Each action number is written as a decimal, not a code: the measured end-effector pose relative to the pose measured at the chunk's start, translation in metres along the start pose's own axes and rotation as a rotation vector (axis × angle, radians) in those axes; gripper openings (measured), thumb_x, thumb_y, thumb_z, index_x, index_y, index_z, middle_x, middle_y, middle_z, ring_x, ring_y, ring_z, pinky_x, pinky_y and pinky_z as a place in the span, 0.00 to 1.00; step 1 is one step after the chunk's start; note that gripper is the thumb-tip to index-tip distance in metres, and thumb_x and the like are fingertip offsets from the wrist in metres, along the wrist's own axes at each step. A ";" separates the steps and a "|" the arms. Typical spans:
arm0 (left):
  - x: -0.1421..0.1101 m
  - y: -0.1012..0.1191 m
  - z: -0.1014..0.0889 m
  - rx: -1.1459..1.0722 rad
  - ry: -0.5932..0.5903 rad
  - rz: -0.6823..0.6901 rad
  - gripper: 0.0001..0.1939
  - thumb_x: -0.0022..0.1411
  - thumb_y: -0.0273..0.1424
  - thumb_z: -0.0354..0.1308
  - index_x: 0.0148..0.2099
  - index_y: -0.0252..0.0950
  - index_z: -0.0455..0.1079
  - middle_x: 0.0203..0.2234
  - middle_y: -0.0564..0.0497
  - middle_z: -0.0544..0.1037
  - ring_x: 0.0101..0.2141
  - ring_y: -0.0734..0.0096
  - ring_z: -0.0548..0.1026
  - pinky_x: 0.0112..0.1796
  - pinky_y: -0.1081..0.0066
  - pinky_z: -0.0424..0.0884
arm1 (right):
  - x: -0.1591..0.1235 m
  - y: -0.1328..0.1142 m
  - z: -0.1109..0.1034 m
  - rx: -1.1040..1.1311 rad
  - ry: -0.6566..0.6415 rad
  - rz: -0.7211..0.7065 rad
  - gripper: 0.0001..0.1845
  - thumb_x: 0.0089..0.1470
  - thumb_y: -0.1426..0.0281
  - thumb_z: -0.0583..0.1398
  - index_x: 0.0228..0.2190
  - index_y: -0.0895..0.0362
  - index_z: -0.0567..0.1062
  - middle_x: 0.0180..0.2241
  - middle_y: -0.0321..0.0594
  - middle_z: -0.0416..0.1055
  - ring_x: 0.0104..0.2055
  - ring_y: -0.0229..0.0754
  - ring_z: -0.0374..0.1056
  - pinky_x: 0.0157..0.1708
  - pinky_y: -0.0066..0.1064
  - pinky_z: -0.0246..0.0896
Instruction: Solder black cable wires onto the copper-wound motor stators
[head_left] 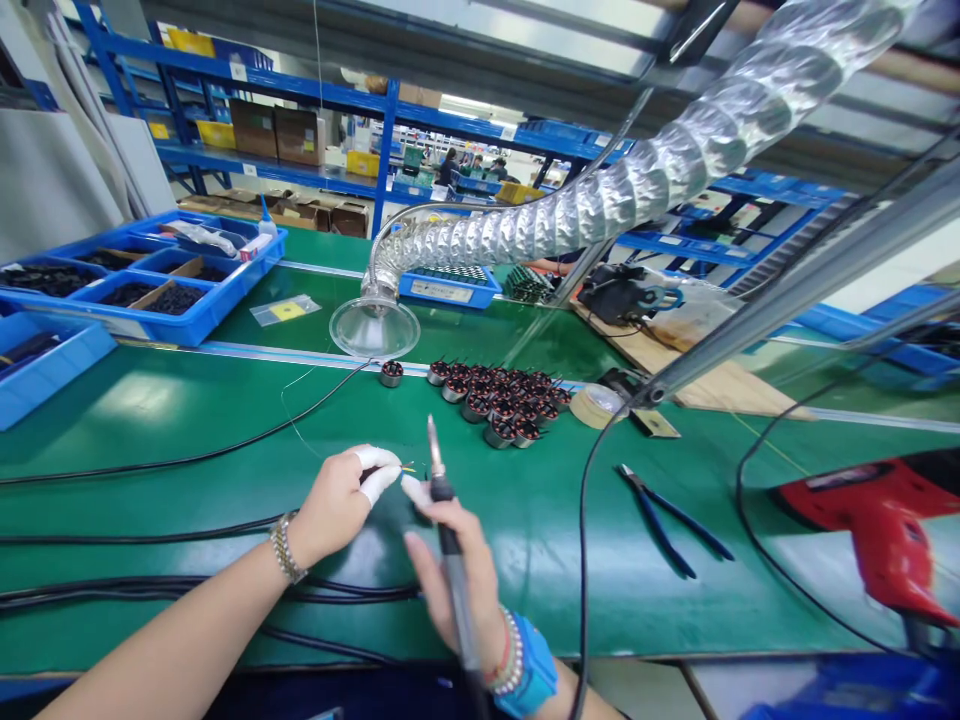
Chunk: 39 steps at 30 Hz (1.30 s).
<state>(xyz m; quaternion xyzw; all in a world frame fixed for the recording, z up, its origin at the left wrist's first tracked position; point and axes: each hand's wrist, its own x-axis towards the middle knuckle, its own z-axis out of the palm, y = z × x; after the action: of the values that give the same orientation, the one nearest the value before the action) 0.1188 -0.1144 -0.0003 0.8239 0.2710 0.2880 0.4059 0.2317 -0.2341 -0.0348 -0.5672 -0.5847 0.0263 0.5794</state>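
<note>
Soldering iron point(439, 475) clamped in the right hand point(450, 570), fingers wrapped round the grip, tip pointing away, just beside thin wire ends point(409, 468). Left hand point(334, 505) pinches those ends, white-capped fingers point(379, 470) together, holding them steady, clear of the tip. Round motors point(495, 400) lie ahead of the fingers on the green counter point(540, 560).

Soldering iron point(450, 550): bright metal tip, matt black plastic grip. Finger cots point(377, 470) on left hand point(334, 505): smooth white material, exact type unclear. Surface point(540, 560): smooth, glossy green mat. Fume duct point(622, 190): ribbed, shiny metal foil. Hood point(374, 328): clear glossy plastic. Bins point(142, 300): blue glossy plastic. Pliers point(667, 520): metal head, blue plastic handles. Heat gun point(877, 530): glossy red plastic.
</note>
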 end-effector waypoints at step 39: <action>0.002 0.003 -0.028 0.143 -0.111 -0.047 0.14 0.64 0.30 0.41 0.49 0.35 0.61 0.43 0.44 0.76 0.44 0.65 0.73 0.42 0.67 0.67 | 0.043 0.008 -0.005 0.695 -0.099 0.401 0.20 0.46 0.74 0.62 0.39 0.54 0.58 0.24 0.31 0.70 0.24 0.34 0.68 0.25 0.27 0.63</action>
<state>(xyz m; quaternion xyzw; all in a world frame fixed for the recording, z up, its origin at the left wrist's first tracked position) 0.1011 -0.1007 0.0172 0.8589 0.2872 0.2124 0.3671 0.2540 -0.2046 -0.0102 -0.4384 -0.4460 0.3622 0.6912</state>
